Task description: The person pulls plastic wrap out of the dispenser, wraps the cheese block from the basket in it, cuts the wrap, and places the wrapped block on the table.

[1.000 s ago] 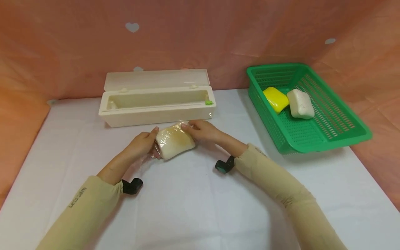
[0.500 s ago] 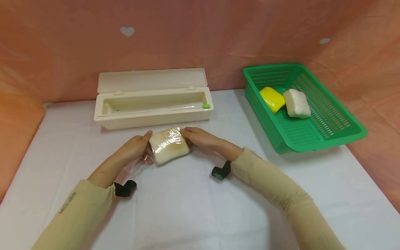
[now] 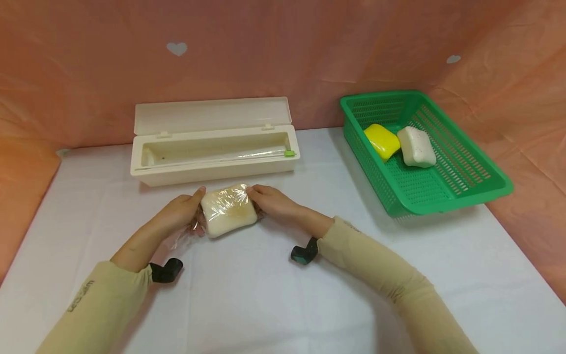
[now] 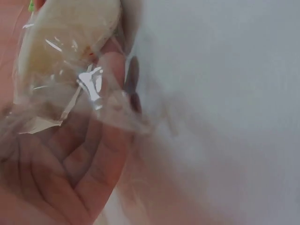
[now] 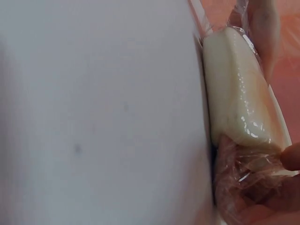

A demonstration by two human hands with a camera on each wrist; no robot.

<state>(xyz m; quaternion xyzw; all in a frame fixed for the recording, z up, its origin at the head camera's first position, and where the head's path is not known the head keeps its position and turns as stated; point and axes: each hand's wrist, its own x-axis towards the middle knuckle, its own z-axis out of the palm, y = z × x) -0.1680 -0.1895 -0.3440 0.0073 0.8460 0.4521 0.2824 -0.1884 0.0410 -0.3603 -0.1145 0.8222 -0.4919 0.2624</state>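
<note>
A cream, brown-topped block shaped like a slice of bread (image 3: 229, 211) is wrapped in clear plastic film (image 4: 91, 89) just above the white tabletop. My left hand (image 3: 179, 212) grips its left end, thumb at the upper edge and fingers underneath; a loose tail of film hangs beneath that hand. At the other end, my right hand (image 3: 276, 204) pinches the block and its gathered film, with the thumb on top. In the right wrist view, crumpled film covers the fingers (image 5: 227, 173) under the block (image 5: 234, 93).
Behind the hands stands a long white cling film dispenser (image 3: 216, 175), lid raised, with a green slider (image 3: 289, 153) on its front edge. To the right, a green basket (image 3: 400, 196) holds a yellow block (image 3: 382, 141) and a white speckled block (image 3: 416, 147).
Both hands have shifted left and slightly nearer with the wrapped block, keeping their hold. The head view has also drifted a little. The dispenser and basket stay put.
</note>
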